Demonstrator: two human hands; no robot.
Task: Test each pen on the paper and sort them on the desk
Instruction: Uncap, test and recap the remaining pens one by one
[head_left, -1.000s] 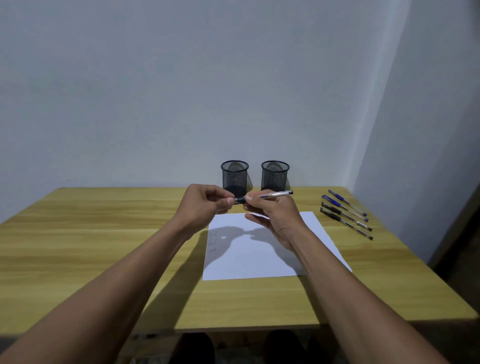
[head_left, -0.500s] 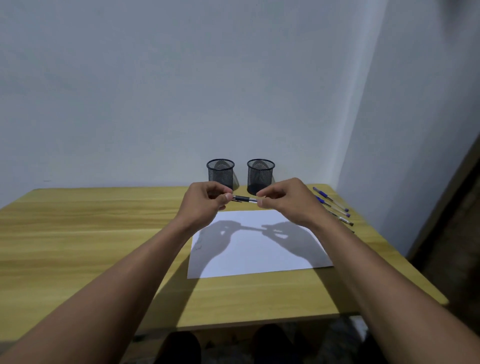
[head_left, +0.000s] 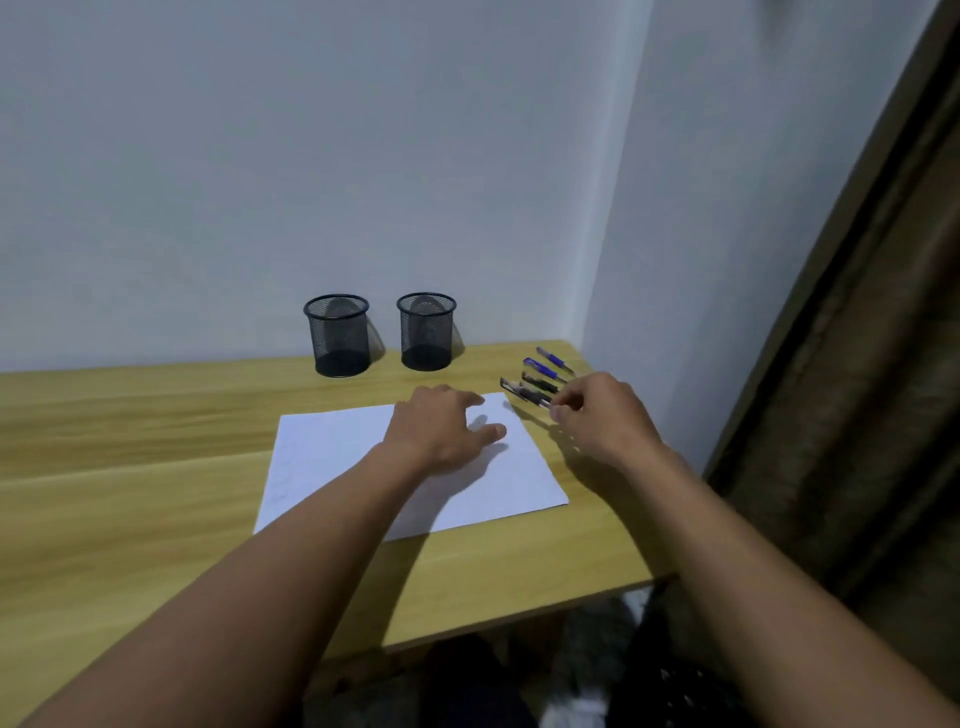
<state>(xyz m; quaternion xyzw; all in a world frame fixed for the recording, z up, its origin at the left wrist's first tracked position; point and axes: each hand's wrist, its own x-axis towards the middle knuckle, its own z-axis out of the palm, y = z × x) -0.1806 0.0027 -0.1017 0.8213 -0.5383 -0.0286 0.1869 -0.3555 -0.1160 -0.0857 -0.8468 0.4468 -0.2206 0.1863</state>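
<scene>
A white sheet of paper (head_left: 332, 457) lies on the wooden desk (head_left: 130, 493). My left hand (head_left: 444, 428) rests flat on the sheet's far right part, fingers apart, holding nothing. My right hand (head_left: 597, 415) hovers just right of the sheet, its fingertips pinched on the near end of a black pen (head_left: 524, 392) that points away to the left, low over the desk. Beyond it lie another black pen (head_left: 540, 384) and two blue pens (head_left: 543, 369) (head_left: 556, 358) in a row near the desk's far right corner; my hand hides their near ends.
Two black mesh pen cups (head_left: 337, 338) (head_left: 427, 332) stand side by side at the back of the desk against the wall. The desk's right edge (head_left: 644, 519) runs close beside my right forearm, with a dark curtain (head_left: 857, 415) beyond it.
Both hands held the black pen above the paper before. My left hand has let go and dropped onto the paper. My right hand has carried the pen right, to the row of pens.
</scene>
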